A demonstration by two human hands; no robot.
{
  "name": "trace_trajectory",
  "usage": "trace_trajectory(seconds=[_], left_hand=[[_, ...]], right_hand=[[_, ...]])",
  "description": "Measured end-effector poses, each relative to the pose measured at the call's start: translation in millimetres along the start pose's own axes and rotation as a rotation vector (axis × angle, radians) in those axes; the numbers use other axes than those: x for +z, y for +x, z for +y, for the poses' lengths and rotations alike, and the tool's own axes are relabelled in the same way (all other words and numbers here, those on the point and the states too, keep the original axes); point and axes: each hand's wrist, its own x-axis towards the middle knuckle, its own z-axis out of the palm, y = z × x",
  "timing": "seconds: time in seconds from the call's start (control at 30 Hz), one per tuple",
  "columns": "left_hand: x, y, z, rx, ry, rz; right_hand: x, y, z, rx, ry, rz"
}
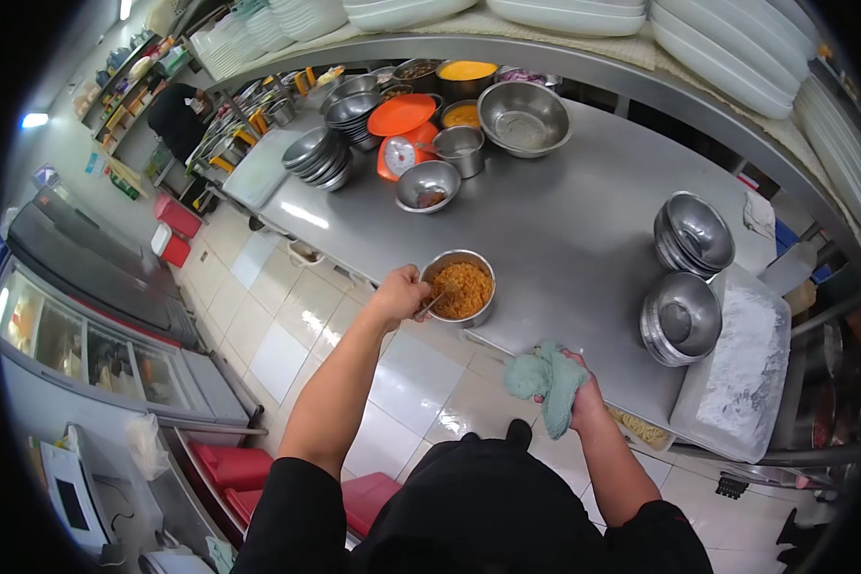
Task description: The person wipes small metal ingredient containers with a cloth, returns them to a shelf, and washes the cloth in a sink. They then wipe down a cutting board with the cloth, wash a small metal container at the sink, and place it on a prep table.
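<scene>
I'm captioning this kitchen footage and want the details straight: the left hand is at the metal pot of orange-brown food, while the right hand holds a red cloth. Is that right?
Not quite: the cloth is pale green, not red, as the head view shows. The left hand is at the metal pot of orange-brown food, and the right hand holds the cloth.
</scene>
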Motion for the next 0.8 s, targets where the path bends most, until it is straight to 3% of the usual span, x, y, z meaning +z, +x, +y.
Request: trace_trajectory(seconds=[0.13,0.23,0.27,0.37,0.47,0.6,0.7,0.8], left_hand=[[19,12,7,0.018,0.011,-0.059],[19,14,11,0.025,0.02,-0.069],[18,13,13,0.056,0.054,-0.075],[12,35,1,0.164,0.126,-0.115],[9,63,-8,0.288,0.172,-0.205],[1,75,4,0.384,0.202,-0.324],[7,96,-3,0.691,0.377,-0.259],[5,91,2,0.515,0.225,-0.341]], right_hand=[[-25,7,-17,-0.132,-0.027,-0.02],[-22,23,-31,-0.584,-0.795,0.174],[-12,24,-38,-0.643,-0.939,0.284],[14,47,-60,-0.953,-1.374,0.209],[41,77,-78,-1.124,-1.641,0.05],[100,106,-97,-1.203,-2.004,-0.184],[127,123,-103,-1.122,-2.247,-0.364],[135,123,-104,-0.938,-2.366,-0.41]])
